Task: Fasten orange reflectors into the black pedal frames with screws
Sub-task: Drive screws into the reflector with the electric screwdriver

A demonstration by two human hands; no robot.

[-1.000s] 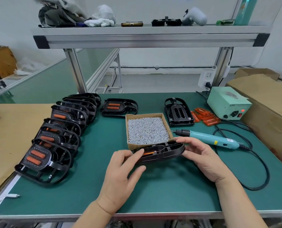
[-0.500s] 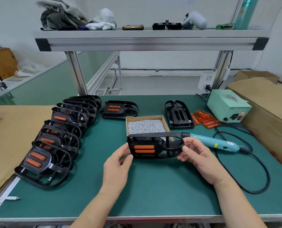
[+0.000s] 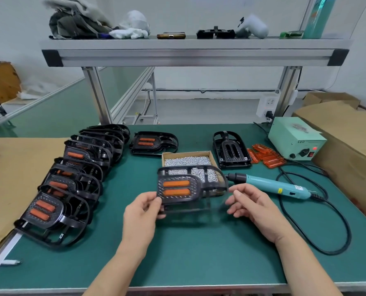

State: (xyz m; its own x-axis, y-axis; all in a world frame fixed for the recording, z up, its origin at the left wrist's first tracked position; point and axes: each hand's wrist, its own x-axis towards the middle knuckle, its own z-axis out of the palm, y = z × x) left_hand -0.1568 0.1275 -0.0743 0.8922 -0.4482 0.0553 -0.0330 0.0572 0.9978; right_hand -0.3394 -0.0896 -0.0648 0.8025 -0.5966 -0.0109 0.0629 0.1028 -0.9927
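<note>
A black pedal frame (image 3: 207, 174) with two orange reflectors (image 3: 176, 187) seated in it is held tilted up above the green table, reflector face toward me. My left hand (image 3: 143, 212) pinches its lower left corner between thumb and fingers. Just off the frame's rounded right end, my right hand (image 3: 250, 204) hovers with relaxed fingers and grips nothing. Behind the frame is a cardboard box of screws (image 3: 186, 154). An empty black frame (image 3: 231, 150) lies further back, beside loose orange reflectors (image 3: 267, 158). The teal electric screwdriver (image 3: 269, 185) lies on the table to the right.
Several frames with reflectors (image 3: 71, 178) overlap in a row on the left, and one more (image 3: 153, 143) lies behind the screw box. A pale green power unit (image 3: 295, 142) and a large carton (image 3: 348, 146) stand right. The screwdriver's black cable (image 3: 338, 231) loops at right.
The frame went from lying flat on the table to lifted and turned reflector-side up. My right hand has come off its right end; only my left hand holds it.
</note>
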